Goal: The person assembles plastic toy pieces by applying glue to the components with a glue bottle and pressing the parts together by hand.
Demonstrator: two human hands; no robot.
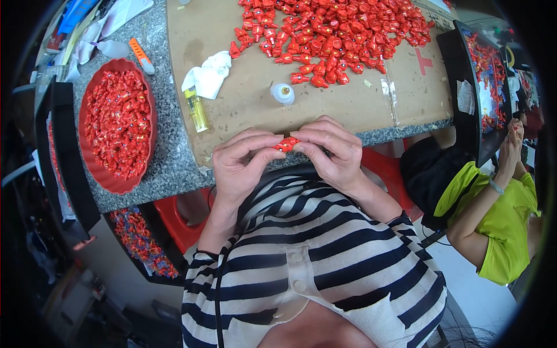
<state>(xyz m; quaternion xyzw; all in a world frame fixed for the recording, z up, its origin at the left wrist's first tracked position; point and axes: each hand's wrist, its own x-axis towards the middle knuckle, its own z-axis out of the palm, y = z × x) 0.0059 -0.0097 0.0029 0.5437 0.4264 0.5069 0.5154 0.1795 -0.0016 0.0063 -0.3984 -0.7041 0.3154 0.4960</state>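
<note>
A small red plastic figure piece is pinched between both my hands, just over the near edge of the cardboard-covered table. My left hand grips one end with thumb and forefinger. The other end sits between the thumb and fingers of my right hand. Beyond them stands a small white bottle. A big heap of similar red pieces spreads over the far part of the cardboard. More of them fill a red scalloped tray at the left.
A yellow lighter and a crumpled white tissue lie left of the bottle. An orange cutter rests by the tray. Black bins stand at the left and at the right. A co-worker in a yellow-green shirt sits at the right.
</note>
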